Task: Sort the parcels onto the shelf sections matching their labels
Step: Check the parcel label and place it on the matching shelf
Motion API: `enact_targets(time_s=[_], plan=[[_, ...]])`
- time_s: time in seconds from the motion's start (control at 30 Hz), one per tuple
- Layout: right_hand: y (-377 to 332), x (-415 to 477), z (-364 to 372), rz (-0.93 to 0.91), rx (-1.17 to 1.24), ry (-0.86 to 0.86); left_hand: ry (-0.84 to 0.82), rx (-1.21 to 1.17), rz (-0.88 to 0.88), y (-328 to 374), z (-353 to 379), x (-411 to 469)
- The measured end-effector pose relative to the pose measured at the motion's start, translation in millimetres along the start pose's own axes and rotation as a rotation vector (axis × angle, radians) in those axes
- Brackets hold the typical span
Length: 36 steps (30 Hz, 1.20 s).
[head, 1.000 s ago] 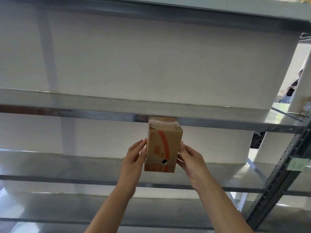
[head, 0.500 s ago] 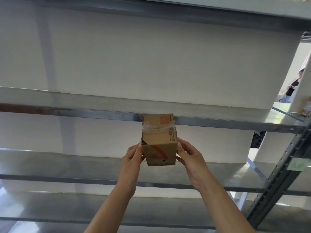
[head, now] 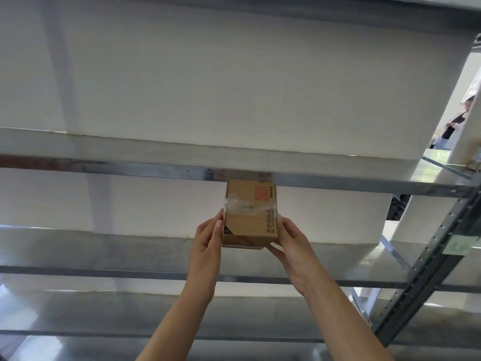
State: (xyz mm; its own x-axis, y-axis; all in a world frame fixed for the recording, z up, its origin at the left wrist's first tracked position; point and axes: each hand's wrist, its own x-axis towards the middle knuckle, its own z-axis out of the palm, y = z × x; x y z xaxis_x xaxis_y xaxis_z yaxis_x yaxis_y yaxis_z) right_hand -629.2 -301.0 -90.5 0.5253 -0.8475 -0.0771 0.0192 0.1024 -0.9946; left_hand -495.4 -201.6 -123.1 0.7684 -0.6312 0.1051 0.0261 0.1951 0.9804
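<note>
Cardboard parcel (head: 250, 212) betw. L-hand (head: 205, 243), R-hand (head: 291, 246)

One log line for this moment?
small brown cardboard parcel; gripped by left hand and right hand; in front of grey metal shelving; not placed
</note>
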Motion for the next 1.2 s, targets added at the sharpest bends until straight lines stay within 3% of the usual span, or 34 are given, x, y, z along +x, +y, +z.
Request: enact_targets(time_s=[0.23,0.67,1.2], plan=[[-4.5,-0.5,1.5,-0.078,0.013,-0.005,-0.044,0.006,-0.025,-3.4,-3.2,1.5],[-8.9,-7.3,7.4,0.022,0.181,0.028,0.003,0.058,0.103,14.5,-5.1,-0.7],[-3.6,-11.1,11.4,-0.137,0.039,-0.073,0.017,-0.003,0.099,14.6,-19.1,-0.6]])
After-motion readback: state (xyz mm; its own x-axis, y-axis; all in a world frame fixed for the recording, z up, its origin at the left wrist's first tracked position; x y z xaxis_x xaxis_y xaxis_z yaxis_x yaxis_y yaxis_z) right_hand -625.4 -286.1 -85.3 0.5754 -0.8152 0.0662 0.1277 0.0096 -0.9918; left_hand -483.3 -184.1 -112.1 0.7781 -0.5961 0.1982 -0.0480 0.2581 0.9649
